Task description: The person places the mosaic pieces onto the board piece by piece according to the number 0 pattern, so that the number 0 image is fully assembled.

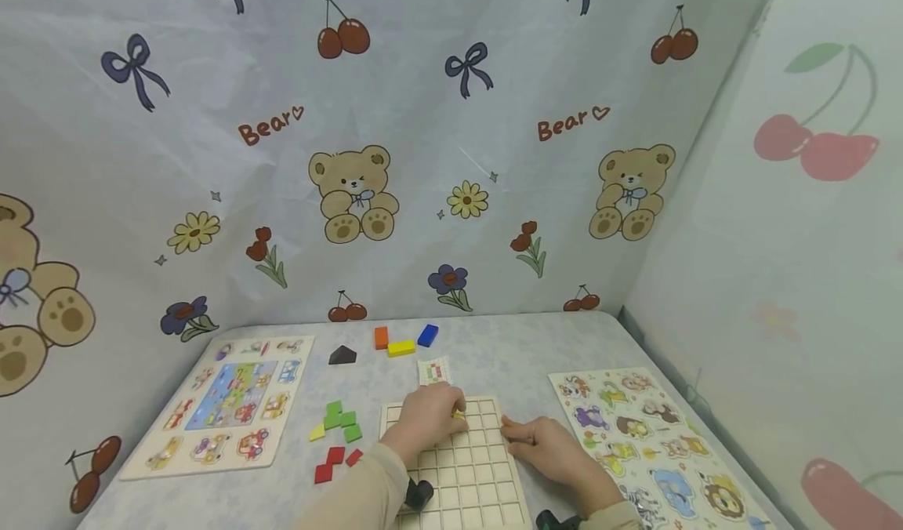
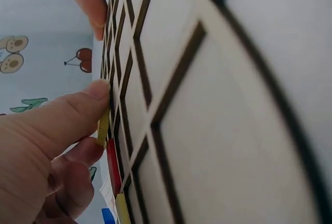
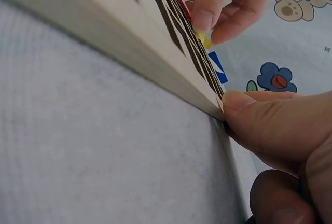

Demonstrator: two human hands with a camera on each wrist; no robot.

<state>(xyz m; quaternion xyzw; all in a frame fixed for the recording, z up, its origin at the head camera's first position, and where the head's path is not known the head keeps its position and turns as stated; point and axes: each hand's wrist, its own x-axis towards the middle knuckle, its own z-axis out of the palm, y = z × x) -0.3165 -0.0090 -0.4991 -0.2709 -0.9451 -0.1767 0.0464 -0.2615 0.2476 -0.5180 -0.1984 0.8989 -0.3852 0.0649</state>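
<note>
A pale wooden grid board (image 1: 469, 475) lies on the table in front of me. My left hand (image 1: 426, 416) is over its far part and pinches a small yellow block (image 2: 102, 130) between thumb and fingers, low against the grid. Beside that block, the left wrist view shows a red block (image 2: 113, 167) and another yellow block (image 2: 123, 208) on the board. My right hand (image 1: 553, 451) grips the board's right edge with thumb and fingertips. In the right wrist view its thumb (image 3: 238, 103) presses at the rim. The left hand's fingers hide part of the board's far end.
Green blocks (image 1: 342, 419) and red blocks (image 1: 329, 464) lie left of the board. Beyond it are a small printed card (image 1: 433, 371), orange (image 1: 381, 338), yellow (image 1: 401, 348) and blue blocks (image 1: 427, 335), and a dark piece (image 1: 342, 355). Picture puzzles flank it left (image 1: 292, 389) and right (image 1: 564, 385).
</note>
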